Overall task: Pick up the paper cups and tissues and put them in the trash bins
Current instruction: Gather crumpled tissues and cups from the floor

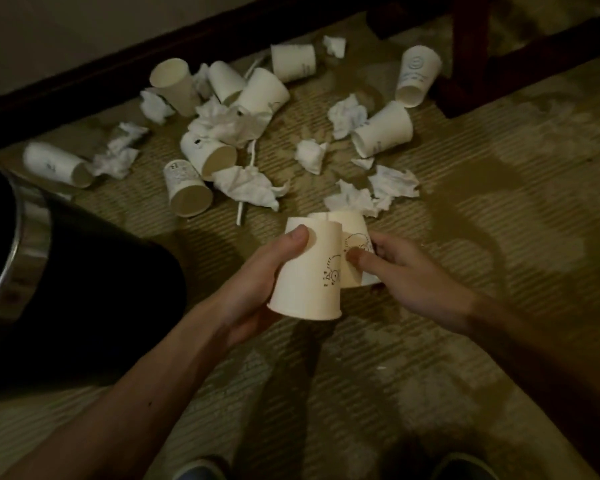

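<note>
My left hand (257, 289) grips a white paper cup (309, 271) held upside down above the carpet. Right beside it, my right hand (413, 275) holds a second printed cup (355, 237), the two cups touching. Farther out on the floor lie several more paper cups, such as a cup (187, 188) on its side and another cup (383, 133), mixed with crumpled tissues (246, 188) and more tissues (392, 185). A black trash bin (84, 271) with a metal rim stands at my left.
A dark baseboard (118, 77) runs along the wall behind the litter. A red-brown furniture leg (468, 57) stands at the back right. A white straw (241, 209) lies among the tissues. My shoes (465, 467) show at the bottom edge.
</note>
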